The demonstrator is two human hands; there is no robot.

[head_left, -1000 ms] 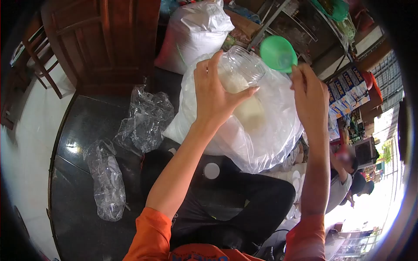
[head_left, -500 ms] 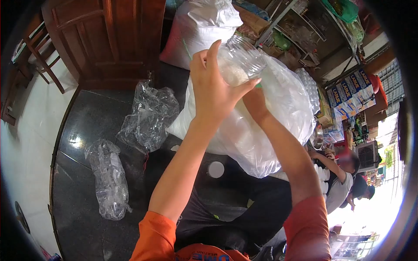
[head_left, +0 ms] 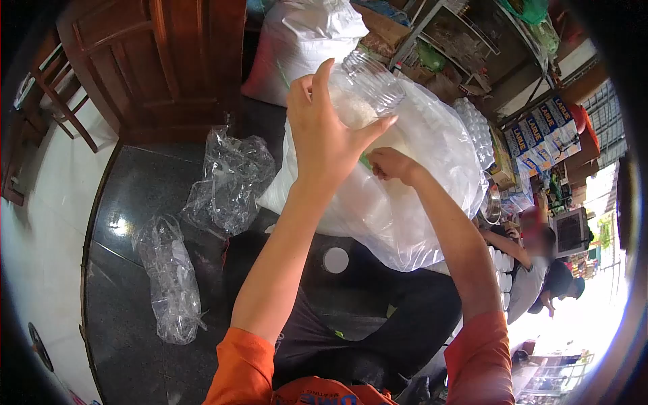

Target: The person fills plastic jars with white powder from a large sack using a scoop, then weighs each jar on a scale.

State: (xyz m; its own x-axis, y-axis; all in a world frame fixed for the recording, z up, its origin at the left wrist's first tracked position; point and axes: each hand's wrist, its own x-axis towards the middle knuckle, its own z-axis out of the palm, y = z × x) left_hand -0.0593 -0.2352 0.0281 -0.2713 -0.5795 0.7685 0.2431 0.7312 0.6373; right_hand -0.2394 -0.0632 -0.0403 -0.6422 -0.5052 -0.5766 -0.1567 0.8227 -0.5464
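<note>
My left hand [head_left: 320, 131] grips a clear plastic jar [head_left: 374, 82] with ribbed walls, its thumb spread along the near side. White granules [head_left: 354, 108] show beside the palm, at the jar. Just below, my right hand [head_left: 393, 165] is closed around a small green object [head_left: 365, 160]; most of it is hidden by the fingers. Both hands are over a large, bulging white plastic bag [head_left: 432, 223], with the right one close above its pale contents.
Behind stands a full white sack [head_left: 310, 40]. Crumpled clear plastic bags [head_left: 233, 172] lie on the dark tiled floor [head_left: 125, 290] to the left. A round white lid [head_left: 335, 260] is near my legs. At right are beer cartons [head_left: 540, 138] and a person [head_left: 530, 277].
My right hand has drawn back from beneath the jar and turned, so its curled fingers now show. The left hand still holds the jar in nearly the same pose; the whole view has shifted slightly.
</note>
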